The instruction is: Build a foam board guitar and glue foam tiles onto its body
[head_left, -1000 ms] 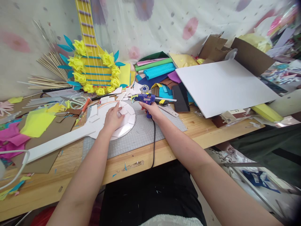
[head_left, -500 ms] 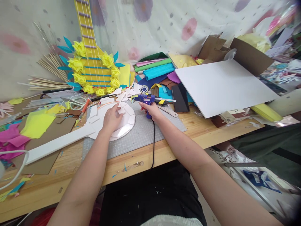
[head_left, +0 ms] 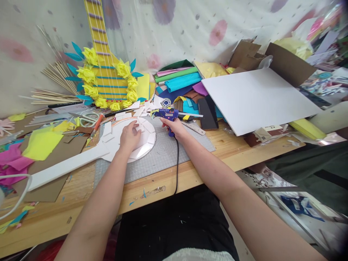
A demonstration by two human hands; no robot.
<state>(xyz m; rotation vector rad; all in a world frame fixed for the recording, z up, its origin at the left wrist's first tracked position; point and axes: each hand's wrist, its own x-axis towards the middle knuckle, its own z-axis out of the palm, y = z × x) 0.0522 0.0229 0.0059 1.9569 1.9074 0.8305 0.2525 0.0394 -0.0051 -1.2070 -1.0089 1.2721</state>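
My right hand (head_left: 174, 126) is wrapped round the handle of a blue hot glue gun (head_left: 168, 115). A clear glue stick pokes out of its back, and its nozzle points left, above the far edge of the white shape. My left hand (head_left: 129, 136) is over the round body of a white banjo-like shape (head_left: 115, 127), thumb and forefinger closed about a small white foam-board piece (head_left: 140, 127). More flat white pieces line the round rim. The long white neck (head_left: 67, 165) reaches toward the lower left. Beneath the round body lies a grey cutting mat (head_left: 165, 156).
A yellow paper guitar (head_left: 107, 78) with flowers stands behind. Scissors (head_left: 89, 117), an orange-handled knife (head_left: 98, 123) and paper scraps lie left. To the right are a phone (head_left: 207, 114), a metal ruler (head_left: 193, 127) and a large white board (head_left: 255, 99). The gun's cord (head_left: 177, 166) drops over the table edge.
Both hands keep nearly the same places and grips. The whole view has shifted very slightly.
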